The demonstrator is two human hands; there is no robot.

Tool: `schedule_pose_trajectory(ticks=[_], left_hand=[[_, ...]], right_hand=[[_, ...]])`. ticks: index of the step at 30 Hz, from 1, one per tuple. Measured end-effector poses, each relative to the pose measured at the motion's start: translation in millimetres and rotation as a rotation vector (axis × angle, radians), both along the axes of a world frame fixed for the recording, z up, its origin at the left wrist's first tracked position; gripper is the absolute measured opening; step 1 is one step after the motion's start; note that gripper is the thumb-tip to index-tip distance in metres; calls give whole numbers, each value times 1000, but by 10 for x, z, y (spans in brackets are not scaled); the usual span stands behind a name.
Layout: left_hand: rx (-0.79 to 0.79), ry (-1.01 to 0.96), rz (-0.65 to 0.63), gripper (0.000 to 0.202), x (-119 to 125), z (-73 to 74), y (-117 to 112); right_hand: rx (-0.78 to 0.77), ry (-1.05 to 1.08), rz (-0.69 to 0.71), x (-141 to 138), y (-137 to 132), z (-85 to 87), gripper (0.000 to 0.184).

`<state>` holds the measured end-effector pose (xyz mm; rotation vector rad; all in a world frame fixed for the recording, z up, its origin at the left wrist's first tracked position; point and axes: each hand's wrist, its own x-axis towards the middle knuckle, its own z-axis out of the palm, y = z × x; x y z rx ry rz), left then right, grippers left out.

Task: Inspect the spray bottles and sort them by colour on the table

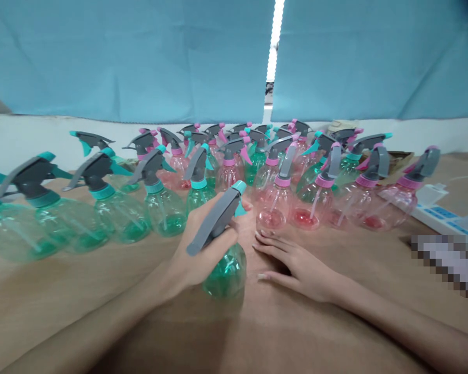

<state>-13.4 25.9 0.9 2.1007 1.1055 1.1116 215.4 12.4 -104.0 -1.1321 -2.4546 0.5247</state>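
My left hand (203, 244) is closed around the neck of a green spray bottle (226, 272) with a grey trigger head and a turquoise nozzle. The bottle is near the middle of the view, in front of the other bottles. My right hand (296, 259) rests on the table with its fingers stretched out, holding nothing. Its fingertips lie just in front of a pink spray bottle (272, 210). To the left of my left hand stands a row of green spray bottles (166, 210), with turquoise collars.
Several more green and pink spray bottles (229, 166) crowd the back of the brown table (315, 332). At the right lie a white power strip (439, 215) and a pixelated patch. A blue curtain (140, 57) hangs behind.
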Motion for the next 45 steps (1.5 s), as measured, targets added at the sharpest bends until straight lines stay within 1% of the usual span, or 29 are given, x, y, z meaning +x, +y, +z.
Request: schedule_pose_trajectory(ticks=[6, 9, 16, 21, 25, 29, 35, 39, 42, 45], left_hand=[[-53, 5, -13, 26, 18, -10, -5], [-51, 10, -23, 32, 8, -10, -9], [-26, 52, 24, 29, 1, -6, -36], [-5, 39, -12, 31, 0, -23, -17], [-4, 61, 9, 27, 1, -29, 3], [8, 30, 12, 22, 10, -31, 4], [-39, -2, -30, 37, 20, -29, 2], [-73, -22, -25, 34, 19, -33, -7], [-92, -22, -29, 38, 16, -30, -11], [-76, -21, -39, 39, 13, -26, -9]], right_hand=[[3, -24, 0, -5, 3, 3, 64], [-7, -42, -3, -7, 2, 13, 65], [-14, -56, -4, -10, 5, 28, 66], [-14, -52, -4, -11, 2, 27, 67], [-13, -29, -7, -12, 1, 19, 66], [-8, -36, -1, -13, 4, 25, 67], [2, -26, -3, -11, 6, 26, 67], [-2, -12, -4, -9, 4, 17, 66], [-3, -11, -4, -8, 2, 20, 66], [-6, -23, -3, -12, 1, 28, 66]])
